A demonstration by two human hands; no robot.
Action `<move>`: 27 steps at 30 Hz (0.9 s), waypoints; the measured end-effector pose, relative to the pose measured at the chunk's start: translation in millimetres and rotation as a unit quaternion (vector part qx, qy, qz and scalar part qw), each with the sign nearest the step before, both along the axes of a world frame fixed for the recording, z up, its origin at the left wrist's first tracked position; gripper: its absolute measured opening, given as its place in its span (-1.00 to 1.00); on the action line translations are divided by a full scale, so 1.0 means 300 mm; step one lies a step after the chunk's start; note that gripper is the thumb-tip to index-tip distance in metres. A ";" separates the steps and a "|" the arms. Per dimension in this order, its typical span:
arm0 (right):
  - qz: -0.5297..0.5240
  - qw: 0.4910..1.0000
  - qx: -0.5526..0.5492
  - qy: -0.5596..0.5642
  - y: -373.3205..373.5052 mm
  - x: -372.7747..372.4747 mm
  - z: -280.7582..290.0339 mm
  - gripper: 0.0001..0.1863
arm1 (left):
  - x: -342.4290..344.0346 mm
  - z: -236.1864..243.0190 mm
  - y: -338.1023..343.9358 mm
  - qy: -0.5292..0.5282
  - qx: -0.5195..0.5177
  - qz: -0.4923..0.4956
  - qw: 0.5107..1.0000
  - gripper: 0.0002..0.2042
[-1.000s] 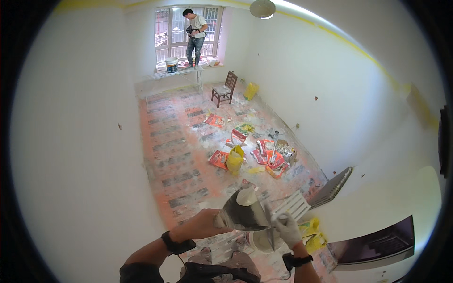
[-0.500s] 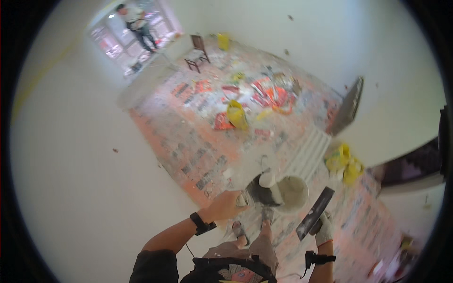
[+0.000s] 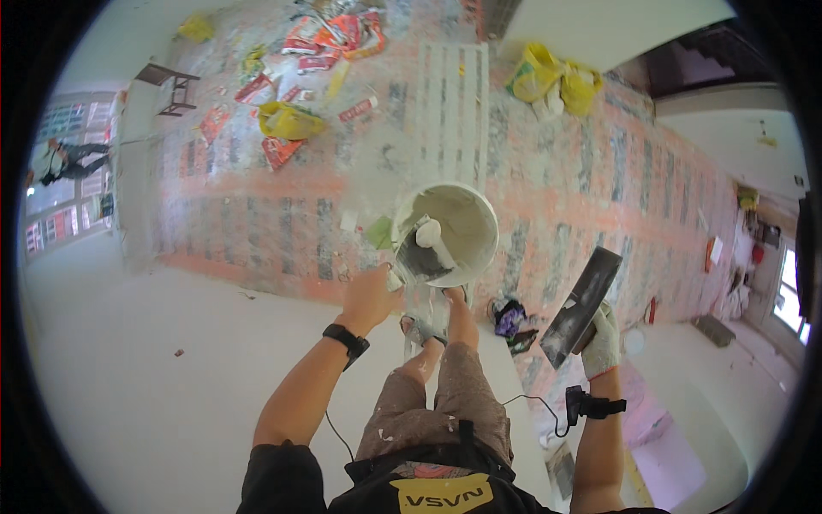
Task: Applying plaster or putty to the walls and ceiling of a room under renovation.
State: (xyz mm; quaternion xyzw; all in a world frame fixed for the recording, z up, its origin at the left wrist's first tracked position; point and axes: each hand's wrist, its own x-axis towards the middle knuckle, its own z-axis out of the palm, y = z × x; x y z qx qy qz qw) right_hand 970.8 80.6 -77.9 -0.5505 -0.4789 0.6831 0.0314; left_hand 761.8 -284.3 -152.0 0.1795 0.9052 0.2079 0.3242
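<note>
My left hand [image 3: 370, 300], bare and with a dark band at the wrist, is closed round the pale handle of a dark flat-bladed tool [image 3: 421, 264]. Its blade reaches over the rim into a white bucket [image 3: 491, 224] standing in front of my feet. A white piece with a rounded end [image 3: 428, 233] shows against the blade; I cannot tell what it is. Pale paste coats the inside of the bucket. To the right of the bucket, my right hand [image 3: 602, 343] wears a whitish glove and grips a trowel [image 3: 582, 307] with a long dark rectangular blade, held up and tilted.
Beyond the bucket lies a white slatted panel [image 3: 454, 111] on the stained floor covering [image 3: 360, 231]. Yellow bags [image 3: 555, 79], red packaging [image 3: 338, 38] and a chair [image 3: 168, 86] are farther off. A person [image 3: 73, 161] is at the window on the left. A white wall [image 3: 197, 377] is close on my left.
My view has turned, so the room appears rotated and the window sits lower at the left. The left tool's blade now reaches into the bucket. Both hands keep their holds.
</note>
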 end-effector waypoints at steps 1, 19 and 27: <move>-0.022 1.000 0.006 -0.005 0.008 0.025 -0.042 -0.83 | -0.011 -0.069 0.033 -0.001 -0.024 -0.018 1.000 -0.58; -0.080 0.980 -0.047 -0.174 0.009 0.407 -0.433 -0.75 | -0.034 -1.170 0.406 -0.157 -0.280 -0.087 0.943 -0.60; -0.090 0.980 -0.074 -0.158 -0.005 0.433 -0.500 -0.74 | -0.023 -1.130 0.568 -0.164 -0.135 -0.102 0.972 -0.48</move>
